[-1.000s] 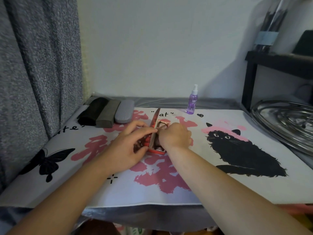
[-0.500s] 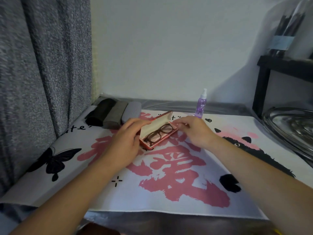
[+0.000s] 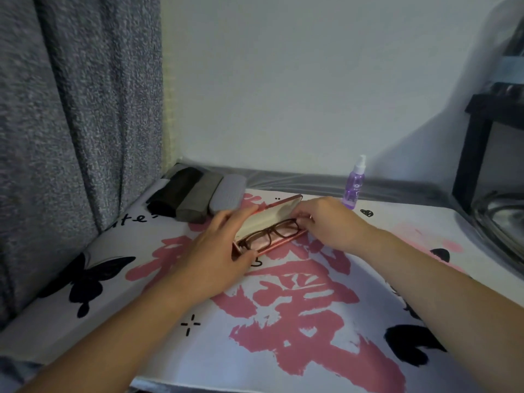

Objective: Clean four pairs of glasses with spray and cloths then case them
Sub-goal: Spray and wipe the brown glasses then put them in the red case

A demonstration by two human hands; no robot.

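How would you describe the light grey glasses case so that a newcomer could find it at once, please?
Start at the grey curtain on the left; three closed cases lie side by side at its foot on the printed mat. The light grey glasses case is the rightmost, paler and harder-looking than the black case and dark grey case.

Table under printed mat, open pink case, three closed cases, spray bottle

I see a plain pale wall behind the table, a grey curtain left, a black shelf right, dim light.
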